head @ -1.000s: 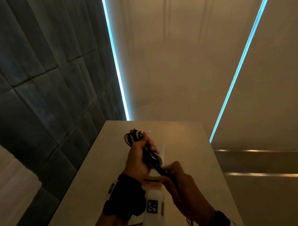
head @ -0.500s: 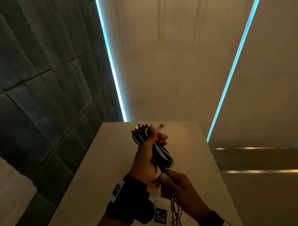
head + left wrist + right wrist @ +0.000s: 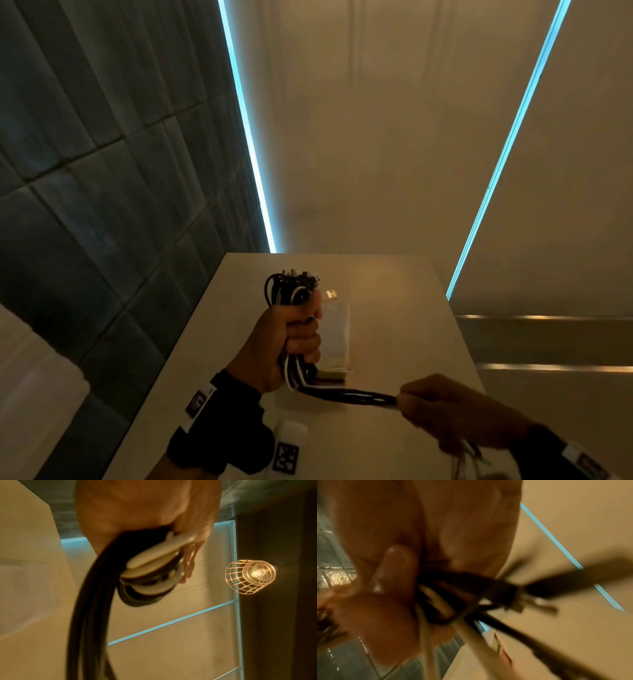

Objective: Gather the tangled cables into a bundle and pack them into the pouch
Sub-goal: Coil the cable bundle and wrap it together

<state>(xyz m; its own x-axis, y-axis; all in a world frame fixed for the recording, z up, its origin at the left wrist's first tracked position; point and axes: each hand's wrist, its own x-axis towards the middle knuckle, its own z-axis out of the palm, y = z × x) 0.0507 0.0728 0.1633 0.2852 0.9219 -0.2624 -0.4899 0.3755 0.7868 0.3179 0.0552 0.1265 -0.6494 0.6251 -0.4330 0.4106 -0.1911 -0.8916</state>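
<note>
step: bundling cables (image 3: 291, 291) | left hand (image 3: 284, 339) grips the loops over the table (image 3: 394, 308) middle | right hand (image 3: 442, 407) pinches the loose tails | pouch (image 3: 337, 337) flat under them | next: wrap tails round, then stuff in

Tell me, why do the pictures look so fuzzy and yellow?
Head view: dim amber light, sharp blue light strips, right hand smeared. Left wrist view: cables softly blurred, caged lamp glaring. Right wrist view: the blurriest, cables streaked.
</note>
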